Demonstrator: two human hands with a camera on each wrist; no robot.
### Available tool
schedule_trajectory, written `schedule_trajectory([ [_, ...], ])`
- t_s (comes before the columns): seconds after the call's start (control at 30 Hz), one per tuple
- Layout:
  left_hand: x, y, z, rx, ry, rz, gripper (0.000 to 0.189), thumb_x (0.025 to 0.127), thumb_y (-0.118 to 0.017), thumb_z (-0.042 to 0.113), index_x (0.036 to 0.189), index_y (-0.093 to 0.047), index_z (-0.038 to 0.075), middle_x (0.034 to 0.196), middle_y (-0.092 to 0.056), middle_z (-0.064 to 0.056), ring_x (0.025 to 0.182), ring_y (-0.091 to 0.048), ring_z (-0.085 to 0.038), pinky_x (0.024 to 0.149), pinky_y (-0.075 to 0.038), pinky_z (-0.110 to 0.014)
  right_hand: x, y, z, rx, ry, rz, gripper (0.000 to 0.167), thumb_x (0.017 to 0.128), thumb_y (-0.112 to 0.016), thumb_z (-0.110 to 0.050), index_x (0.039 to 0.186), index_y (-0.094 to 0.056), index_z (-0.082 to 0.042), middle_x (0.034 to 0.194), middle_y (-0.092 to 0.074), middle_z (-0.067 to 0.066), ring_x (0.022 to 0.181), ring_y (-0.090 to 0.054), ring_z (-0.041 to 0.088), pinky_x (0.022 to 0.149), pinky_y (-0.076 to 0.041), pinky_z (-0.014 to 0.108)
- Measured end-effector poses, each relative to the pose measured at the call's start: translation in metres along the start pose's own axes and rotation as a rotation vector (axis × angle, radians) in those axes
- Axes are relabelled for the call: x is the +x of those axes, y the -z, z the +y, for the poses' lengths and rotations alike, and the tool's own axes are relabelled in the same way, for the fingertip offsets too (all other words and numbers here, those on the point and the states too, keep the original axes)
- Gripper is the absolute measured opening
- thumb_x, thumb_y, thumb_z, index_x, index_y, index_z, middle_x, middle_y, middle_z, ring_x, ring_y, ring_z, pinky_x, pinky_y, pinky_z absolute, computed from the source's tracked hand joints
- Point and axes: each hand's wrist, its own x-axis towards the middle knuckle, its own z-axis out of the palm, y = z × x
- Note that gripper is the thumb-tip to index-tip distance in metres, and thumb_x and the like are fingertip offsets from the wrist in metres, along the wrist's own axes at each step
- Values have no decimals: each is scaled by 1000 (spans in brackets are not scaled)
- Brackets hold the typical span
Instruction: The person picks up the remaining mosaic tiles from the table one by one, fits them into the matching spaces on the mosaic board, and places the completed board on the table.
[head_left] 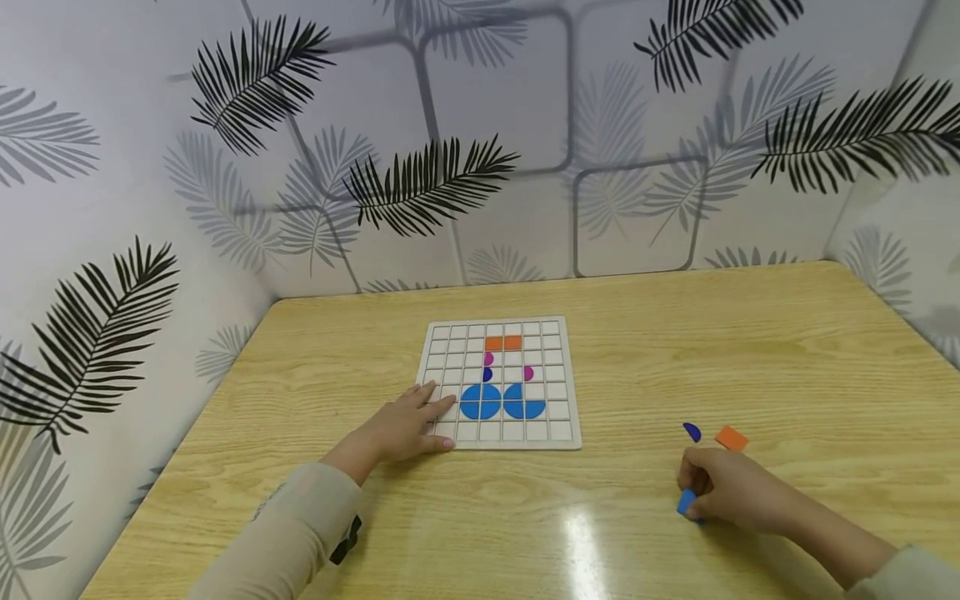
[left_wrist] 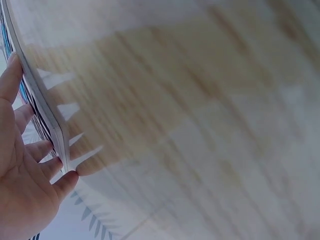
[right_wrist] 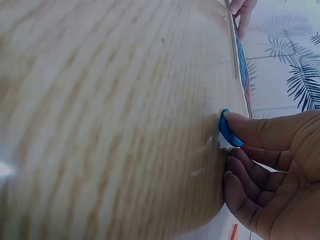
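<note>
A white grid board lies on the table with flat coloured pieces in its cells. Blue quarter-circle pieces form a full disc, and three more stand beside it at the right. Higher up are two orange squares, two magenta half-circles and a dark blue half-circle. My left hand rests on the board's left edge, fingers spread. At the right, my right hand pinches a blue piece between thumb and finger, close over the table.
Beyond my right hand lie a loose dark blue half-circle and a loose orange square. The wooden table meets a leaf-patterned wall at the back. A black strap hangs by the left sleeve.
</note>
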Motion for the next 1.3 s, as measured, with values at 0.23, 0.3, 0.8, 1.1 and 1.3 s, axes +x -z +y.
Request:
schedule_trajectory([
  [0.23, 0, 1, 1, 1, 3, -5, 68, 81, -45, 53, 137, -25, 21, 141, -14, -14, 127, -11, -34, 98, -18, -48, 2, 2, -1, 12, 0, -2, 20, 73, -66, -7, 78, -47, -5, 71, -49, -1, 61, -45, 8, 52, -40, 21],
  [0.3, 0, 1, 1, 2, 0, -4, 68, 81, -45, 53, 137, -25, 20, 141, -15, -15, 127, -11, -34, 98, -18, -48, 3, 2, -2, 6, -3, 2, 18, 74, -65, -6, 78, -47, -6, 70, -49, -1, 60, -44, 7, 51, -40, 21],
  [0.8, 0, 0, 0, -3, 6, -13, 68, 81, -46, 53, 137, -25, 21, 142, -14, -14, 127, -10, -34, 99, -18, -47, 16, 4, -14, -6, 26, 47, 18, 77, -64, -13, 79, -46, -7, 73, -50, 1, 61, -48, 10, 50, -40, 21],
  [1.1, 0, 1, 0, -5, 16, -13, 68, 81, -46, 52, 137, -25, 22, 142, -13, -14, 127, -9, -34, 99, -18, -47, 32, 6, -20, 125, 38, 86, 15, 79, -61, -7, 81, -47, -4, 76, -50, 6, 60, -54, 13, 48, -44, 23],
  [1.3, 1, 1, 0, -5, 27, -20, 68, 81, -46, 52, 137, -24, 22, 142, -13, -13, 128, -8, -32, 99, -17, -46, 46, 3, -23, 193, 54, 70, 13, 80, -60, -4, 85, -49, 0, 80, -49, 9, 64, -55, 16, 53, -47, 24],
])
